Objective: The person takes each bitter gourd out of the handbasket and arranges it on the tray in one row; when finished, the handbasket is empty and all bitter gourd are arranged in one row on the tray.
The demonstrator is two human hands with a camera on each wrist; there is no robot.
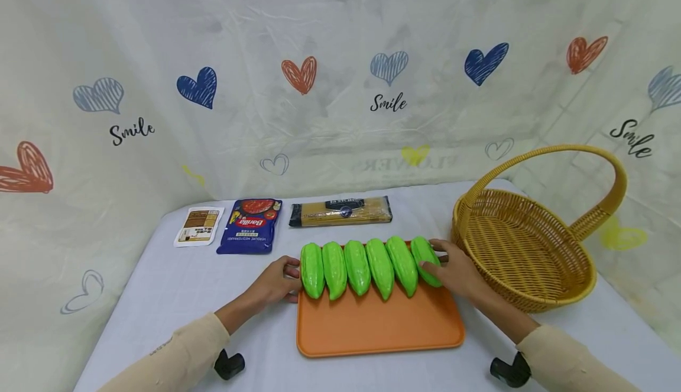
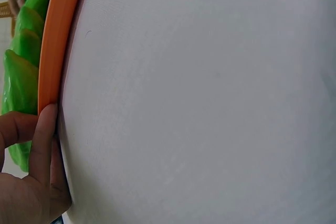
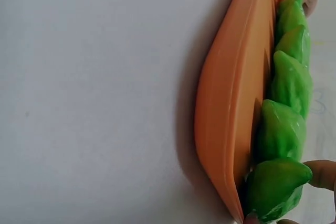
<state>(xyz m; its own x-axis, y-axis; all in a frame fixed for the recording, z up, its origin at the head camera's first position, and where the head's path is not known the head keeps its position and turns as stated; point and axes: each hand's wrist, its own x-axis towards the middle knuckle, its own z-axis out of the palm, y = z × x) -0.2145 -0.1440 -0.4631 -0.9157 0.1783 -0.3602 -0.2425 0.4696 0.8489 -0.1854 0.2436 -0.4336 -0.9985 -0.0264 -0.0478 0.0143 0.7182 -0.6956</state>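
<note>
Several bright green, ridged vegetables that look like bitter gourds (image 1: 358, 268) lie side by side across the far half of an orange tray (image 1: 378, 327). At the tray's left rim, my left hand (image 1: 276, 279) grips the edge; in the left wrist view one finger (image 2: 43, 145) lies against the tray's outer wall, and another is close to the leftmost gourd (image 2: 21, 85). The rightmost gourd (image 1: 424, 256) is tilted, and my right hand (image 1: 457, 268) holds it between thumb and fingers. The right wrist view shows that gourd (image 3: 275, 187) near the tray's corner.
Right of the tray stands a woven basket (image 1: 518, 250) with a tall arched handle. Behind the tray lies a pack of spaghetti (image 1: 343, 211). A blue Barilla pouch (image 1: 250, 226) and a white-and-brown packet (image 1: 199, 226) lie at the back left of the white-covered table (image 1: 159, 285).
</note>
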